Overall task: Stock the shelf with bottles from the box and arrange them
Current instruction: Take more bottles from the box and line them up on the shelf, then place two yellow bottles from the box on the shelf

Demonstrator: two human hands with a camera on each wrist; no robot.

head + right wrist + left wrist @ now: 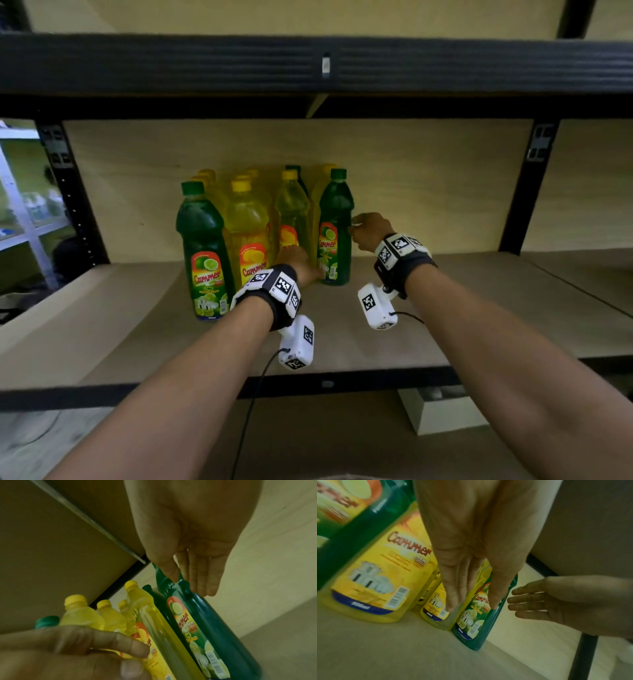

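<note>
- Plywood backs a black metal shelf (445, 308), whose pale board carries the stock; an upper beam crosses above, and a pale box (442, 411) sits on the floor below the front rail.
- Bottles (260, 219) stand upright in a tight cluster near the back panel, yellow ones in the middle and rear, a green one (204, 253) at the front left corner.
- At the cluster's right end stands the green lime bottle (334, 229), its long axis vertical and its label facing outward, touching the yellow bottle (291, 212) beside it.
- That lime bottle lies between the two hands, so both reach it about equally; the right one meets it high, the left one low.
- Both forearms stretch forward into the shelf, each wrist wearing a strap with a white camera unit.
- The right hand (371, 231) comes in from the right at shoulder height of the bottle, grip loose, straight fingers (202, 577) resting against the green plastic and not wrapped round it.
- The left hand (298, 263) is flat and low, grip open, fingertips (453, 601) pressing at the seam where the lime bottle meets its yellow neighbour.
- My judgement: this is a squaring-up nudge, pushing the bottle into line with the row.
</note>
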